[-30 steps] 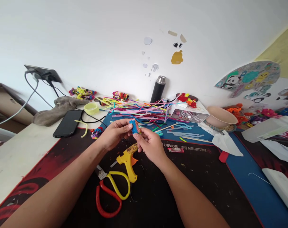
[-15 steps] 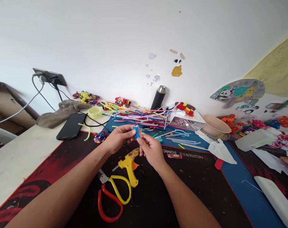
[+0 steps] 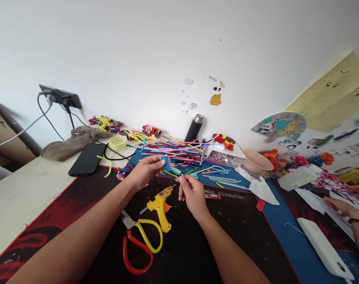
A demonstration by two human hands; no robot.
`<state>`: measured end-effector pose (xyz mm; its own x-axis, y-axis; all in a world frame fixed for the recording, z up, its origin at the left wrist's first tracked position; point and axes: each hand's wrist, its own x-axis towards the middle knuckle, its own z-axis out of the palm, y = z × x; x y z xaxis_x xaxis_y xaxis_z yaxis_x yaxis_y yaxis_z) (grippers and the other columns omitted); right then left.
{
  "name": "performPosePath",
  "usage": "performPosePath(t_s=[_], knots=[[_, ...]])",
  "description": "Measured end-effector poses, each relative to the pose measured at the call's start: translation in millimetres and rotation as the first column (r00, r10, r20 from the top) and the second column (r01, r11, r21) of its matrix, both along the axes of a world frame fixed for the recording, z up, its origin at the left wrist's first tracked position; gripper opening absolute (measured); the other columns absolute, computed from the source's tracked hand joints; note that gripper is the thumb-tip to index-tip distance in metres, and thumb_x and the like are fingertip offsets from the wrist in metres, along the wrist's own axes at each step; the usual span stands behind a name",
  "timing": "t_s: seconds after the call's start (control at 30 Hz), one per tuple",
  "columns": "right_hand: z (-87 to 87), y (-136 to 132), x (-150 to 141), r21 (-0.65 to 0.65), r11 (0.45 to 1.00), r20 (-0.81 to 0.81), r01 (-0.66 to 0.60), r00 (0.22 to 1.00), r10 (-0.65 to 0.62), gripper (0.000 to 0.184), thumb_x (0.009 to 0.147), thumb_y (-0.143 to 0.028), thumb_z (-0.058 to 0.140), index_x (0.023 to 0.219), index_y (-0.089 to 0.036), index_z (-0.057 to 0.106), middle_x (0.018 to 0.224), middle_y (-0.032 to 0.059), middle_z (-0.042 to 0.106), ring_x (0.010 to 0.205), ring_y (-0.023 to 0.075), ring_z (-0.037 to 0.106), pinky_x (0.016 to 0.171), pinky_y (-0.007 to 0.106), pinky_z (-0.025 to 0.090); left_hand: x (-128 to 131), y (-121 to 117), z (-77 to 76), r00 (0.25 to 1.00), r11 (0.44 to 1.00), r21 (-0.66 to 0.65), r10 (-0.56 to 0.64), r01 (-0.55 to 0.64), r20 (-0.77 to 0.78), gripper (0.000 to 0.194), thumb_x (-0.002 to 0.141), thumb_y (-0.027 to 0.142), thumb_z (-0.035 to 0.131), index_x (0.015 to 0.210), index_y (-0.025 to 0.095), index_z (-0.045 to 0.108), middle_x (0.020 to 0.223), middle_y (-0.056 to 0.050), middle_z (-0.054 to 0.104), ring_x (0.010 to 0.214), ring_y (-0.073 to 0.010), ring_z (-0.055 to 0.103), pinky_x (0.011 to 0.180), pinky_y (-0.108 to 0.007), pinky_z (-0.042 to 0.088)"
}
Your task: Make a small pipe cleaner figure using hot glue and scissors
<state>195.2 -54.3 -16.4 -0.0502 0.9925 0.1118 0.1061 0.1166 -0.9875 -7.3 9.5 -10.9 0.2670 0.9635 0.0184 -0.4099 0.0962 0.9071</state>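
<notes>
My left hand (image 3: 148,170) pinches a small blue and pinkish fuzzy piece (image 3: 167,162), apparently made of pipe cleaner, between thumb and fingertips. To the right of it, and apart from it, is my right hand (image 3: 193,194), thumb and forefinger pressed together. Whatever may be between those fingertips is too small to make out. Below the hands a yellow glue gun (image 3: 160,207) lies on the black mat (image 3: 185,248), its stained nozzle end near my right fingers. Beside it rest scissors (image 3: 141,240) with one red and one yellow handle loop.
Many coloured pipe cleaners (image 3: 173,148) are heaped at the back, before a black flask (image 3: 195,128). A phone (image 3: 87,159) and yellow tape roll (image 3: 117,142) lie left. A bowl (image 3: 258,162) stands right. Another person's hand (image 3: 339,206) is over papers at far right.
My right hand has come away from the blue piece, moving right and down. My left hand still holds the piece. The view has turned right, and another person's hand now shows more.
</notes>
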Motion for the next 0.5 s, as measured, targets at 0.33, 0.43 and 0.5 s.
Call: performPosePath(t_s=[0.33, 0.43, 0.5], knots=[[44.0, 7, 58, 0.026, 0.996, 0.193, 0.088, 0.977, -0.091, 0.053, 0.090, -0.073, 0.068, 0.084, -0.020, 0.070, 0.049, -0.0054, 0.055, 0.038, 0.0127, 0.050, 0.040, 0.024, 0.037, -3, 4, -3.9, 0.998, 0.999, -0.004, 0.049, -0.049, 0.033, 0.038, 0.068, 0.045, 0.102, 0.077, 0.016, 0.079, 0.074, -0.003, 0.068, 0.066, -0.0137, 0.054, 0.060, -0.024, 0.043], [46.4, 11, 73, 0.035, 0.994, 0.231, 0.106, 0.966, -0.112, 0.048, 0.090, -0.068, 0.071, 0.087, -0.020, 0.068, 0.054, -0.0060, 0.057, 0.039, 0.0125, 0.050, 0.039, 0.024, 0.036, -5, 5, -3.2, 0.997, 0.998, -0.013, 0.068, -0.068, 0.043, 0.039, 0.065, 0.045, 0.103, 0.080, 0.017, 0.080, 0.082, -0.005, 0.072, 0.073, -0.0166, 0.060, 0.066, -0.027, 0.051], [41.6, 11, 79, 0.029, 0.994, 0.264, 0.103, 0.959, -0.107, 0.045, 0.092, -0.065, 0.070, 0.090, -0.020, 0.069, 0.057, -0.0060, 0.058, 0.040, 0.0121, 0.048, 0.040, 0.024, 0.036, -6, 6, -2.9, 0.996, 0.997, -0.013, 0.075, -0.075, 0.050, 0.041, 0.064, 0.046, 0.104, 0.081, 0.017, 0.081, 0.086, -0.007, 0.074, 0.078, -0.0186, 0.063, 0.070, -0.029, 0.055]])
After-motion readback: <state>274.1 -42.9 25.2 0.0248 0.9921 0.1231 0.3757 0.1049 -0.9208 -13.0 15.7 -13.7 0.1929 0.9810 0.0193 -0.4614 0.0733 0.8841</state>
